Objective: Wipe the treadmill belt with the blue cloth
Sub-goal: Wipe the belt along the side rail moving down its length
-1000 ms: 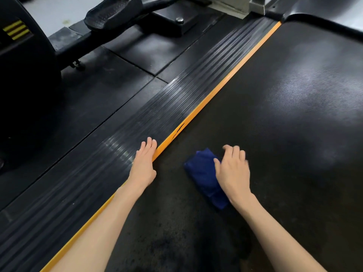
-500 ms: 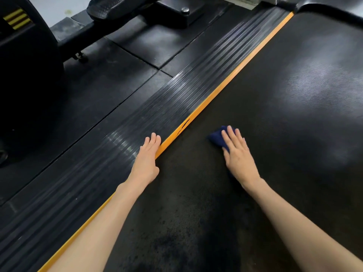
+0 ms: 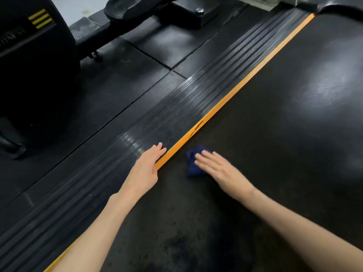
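The black treadmill belt [image 3: 275, 134] fills the right half of the head view. A bunched blue cloth [image 3: 192, 163] lies on it near the orange edge strip [image 3: 225, 101]. My right hand [image 3: 220, 169] presses flat on the cloth with straight fingers and covers its right part. My left hand [image 3: 147, 165] rests flat on the ribbed black side rail [image 3: 176, 107], fingertips at the orange strip.
Black rubber floor tiles [image 3: 117, 85] lie left of the rail. A dark exercise machine [image 3: 29, 65] with yellow stripes stands at the far left, its base and pedal [image 3: 137, 6] reaching across the top. The treadmill's front hood [image 3: 343, 8] curves at the top right.
My right hand slid the cloth forward up the belt, then back leftward toward the orange strip. My left hand stayed on the side rail.
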